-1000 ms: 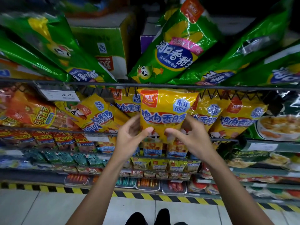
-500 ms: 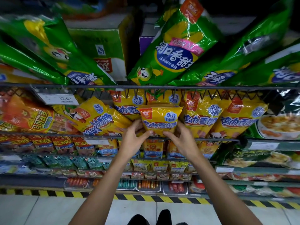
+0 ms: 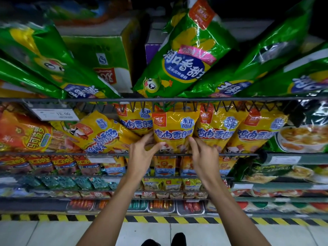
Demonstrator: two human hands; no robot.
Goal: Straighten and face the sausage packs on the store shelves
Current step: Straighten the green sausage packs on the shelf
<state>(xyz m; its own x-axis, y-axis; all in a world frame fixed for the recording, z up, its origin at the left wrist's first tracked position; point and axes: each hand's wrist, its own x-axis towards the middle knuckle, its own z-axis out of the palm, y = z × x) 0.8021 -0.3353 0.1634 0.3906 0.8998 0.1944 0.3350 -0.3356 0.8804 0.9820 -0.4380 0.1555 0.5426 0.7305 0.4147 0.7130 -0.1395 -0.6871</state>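
Note:
A yellow sausage pack (image 3: 174, 128) stands upright in the middle of the wire shelf (image 3: 221, 154), face forward, between other yellow packs (image 3: 217, 128). My left hand (image 3: 142, 153) pinches its lower left corner with thumb and fingers. My right hand (image 3: 203, 153) holds its lower right edge, fingers curled against the pack. To the left, another yellow pack (image 3: 99, 134) lies tilted on its side. A further yellow pack (image 3: 255, 132) stands at the right of the row.
Green corn-sausage packs (image 3: 184, 55) lean on the shelf above, beside a green carton (image 3: 103, 57). A price tag (image 3: 55, 114) hangs at the left. Orange packs (image 3: 23, 134) fill the left end. Lower shelves hold small packs and trays; a striped floor edge (image 3: 159, 219) runs below.
Both hands have carried the yellow pack away from me and down into the row on the wire shelf; it now stands upright between its neighbours.

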